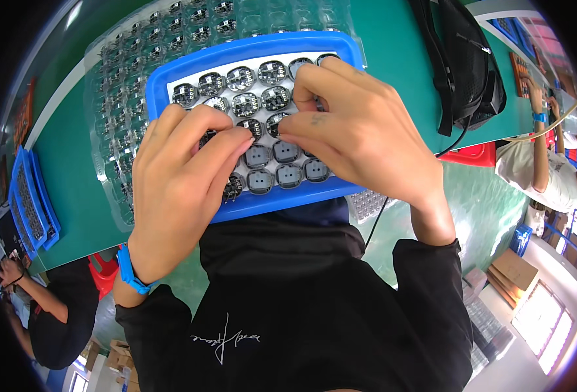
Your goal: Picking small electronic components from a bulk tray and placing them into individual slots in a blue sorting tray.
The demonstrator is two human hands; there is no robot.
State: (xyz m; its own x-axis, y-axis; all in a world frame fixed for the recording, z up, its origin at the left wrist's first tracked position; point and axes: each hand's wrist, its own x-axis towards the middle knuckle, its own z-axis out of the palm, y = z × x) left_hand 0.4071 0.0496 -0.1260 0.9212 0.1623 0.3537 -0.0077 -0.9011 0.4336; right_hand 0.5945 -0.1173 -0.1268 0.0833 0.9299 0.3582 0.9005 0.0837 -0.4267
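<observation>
A blue tray (256, 44) with a white liner lies before me, holding rows of small rounded housings. In the upper rows, round circuit boards (240, 78) fill the housings. Lower down, several grey housings (259, 181) show bare insides. My left hand (180, 170) is closed, thumb and forefinger pinched at the edge of a board (250, 127) mid-tray; anything between the tips is hidden. Close beside it, my right hand (367, 124) is closed too, fingertips on the neighbouring circuit board (276, 124). Both hands cover part of the tray.
Clear plastic trays (115, 98) with more boards lie behind and left of the blue tray on the green table (79, 189). A black bag (468, 72) sits at the right. Stacked blue trays (33, 196) stand far left. Other people work at both sides.
</observation>
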